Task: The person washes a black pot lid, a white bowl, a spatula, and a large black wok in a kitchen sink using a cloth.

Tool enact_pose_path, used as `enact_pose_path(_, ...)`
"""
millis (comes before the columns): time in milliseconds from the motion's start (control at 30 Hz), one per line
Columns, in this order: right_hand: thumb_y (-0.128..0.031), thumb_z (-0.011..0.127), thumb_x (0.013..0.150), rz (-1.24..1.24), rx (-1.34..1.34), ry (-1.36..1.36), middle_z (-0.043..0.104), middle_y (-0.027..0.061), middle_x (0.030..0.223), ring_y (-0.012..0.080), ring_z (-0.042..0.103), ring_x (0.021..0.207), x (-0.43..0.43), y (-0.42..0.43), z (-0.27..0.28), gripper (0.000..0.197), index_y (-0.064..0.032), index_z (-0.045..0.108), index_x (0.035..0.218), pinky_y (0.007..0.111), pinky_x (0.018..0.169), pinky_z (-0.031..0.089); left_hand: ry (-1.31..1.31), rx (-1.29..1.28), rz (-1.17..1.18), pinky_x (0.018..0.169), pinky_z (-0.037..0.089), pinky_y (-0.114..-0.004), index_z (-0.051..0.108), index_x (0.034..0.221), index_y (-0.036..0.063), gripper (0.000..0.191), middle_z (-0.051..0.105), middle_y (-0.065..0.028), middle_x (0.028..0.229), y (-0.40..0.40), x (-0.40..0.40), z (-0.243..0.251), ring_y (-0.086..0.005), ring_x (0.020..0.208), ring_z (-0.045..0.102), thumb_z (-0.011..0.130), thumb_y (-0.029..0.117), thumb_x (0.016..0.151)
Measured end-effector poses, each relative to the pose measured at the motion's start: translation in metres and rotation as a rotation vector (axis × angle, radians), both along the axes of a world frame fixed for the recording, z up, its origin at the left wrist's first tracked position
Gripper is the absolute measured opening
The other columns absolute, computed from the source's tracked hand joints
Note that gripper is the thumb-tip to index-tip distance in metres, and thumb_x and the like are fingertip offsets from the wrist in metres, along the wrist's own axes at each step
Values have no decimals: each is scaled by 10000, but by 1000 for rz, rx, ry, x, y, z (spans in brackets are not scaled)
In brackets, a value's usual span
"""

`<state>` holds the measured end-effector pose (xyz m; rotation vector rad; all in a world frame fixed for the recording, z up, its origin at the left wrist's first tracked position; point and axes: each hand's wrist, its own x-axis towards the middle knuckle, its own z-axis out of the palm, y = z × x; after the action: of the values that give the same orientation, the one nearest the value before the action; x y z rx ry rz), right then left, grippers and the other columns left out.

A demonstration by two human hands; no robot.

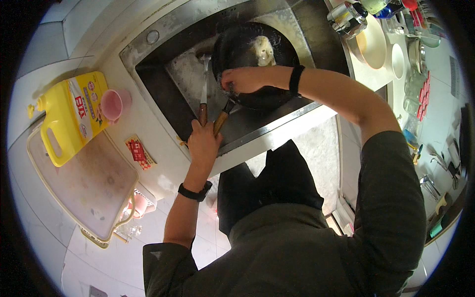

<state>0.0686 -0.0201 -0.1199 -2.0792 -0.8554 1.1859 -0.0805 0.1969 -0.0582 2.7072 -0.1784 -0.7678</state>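
A black frying pan (237,48) with a wooden handle (221,122) sits in a dark recessed unit with a metal rim. Inside it lies a pale, whitish lump (265,52), too blurred to name surely. My left hand (204,143) closes on the pan's handle and on the brown handle of a metal spatula (204,83), which lies left of the pan. Over the pan's near-left part, my right hand (245,80) has curled fingers. Whether those fingers hold anything is hidden.
Left on the counter are a yellow jug (74,111), a pink cup (113,104), a red packet (140,152) and a large pale tray (85,189). At upper right stand a metal pot (345,20), a large bowl (373,42), a white cup (397,61) and red-lidded jars (424,96).
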Motion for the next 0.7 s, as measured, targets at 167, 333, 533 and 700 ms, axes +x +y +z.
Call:
enact_pose_path(167, -135, 511, 895, 813, -738, -74, 641, 163, 1176, 337, 616, 1049, -33, -77, 5, 275, -27, 691, 1071, 465, 860, 507, -26, -13, 13, 660, 564, -413, 617, 1028, 56, 373, 467, -174, 1010, 0, 0, -1, -355, 795, 650, 765, 226, 732)
enact_pose_path(333, -228, 569, 903, 833, -1051, -330, 639, 140, 1180, 346, 596, 1061, 1, -85, -6, 288, -109, 690, 1136, 586, 804, 473, 7, 5, 31, 681, 566, -414, 621, 1032, 66, 368, 473, -175, 1022, 0, 1, -2, -351, 798, 653, 764, 231, 736)
enact_pose_path(533, -179, 465, 903, -47, -335, 538, 643, 152, 1131, 312, 592, 965, -15, -51, -54, 309, -83, 654, 1128, 421, 809, 493, 41, -12, 64, 702, 568, -416, 624, 1057, 78, 381, 476, -173, 1028, -2, 5, 8, -345, 801, 657, 765, 228, 737)
enact_pose_path(700, -65, 464, 875, 606, -938, 331, 669, 168, 997, 285, 630, 798, 33, -88, -44, 310, 35, 630, 1117, 401, 691, 496, 63, -18, 52, 675, 566, -420, 606, 1126, 97, 426, 475, -188, 1092, 2, 3, 0, -354, 828, 656, 744, 268, 761)
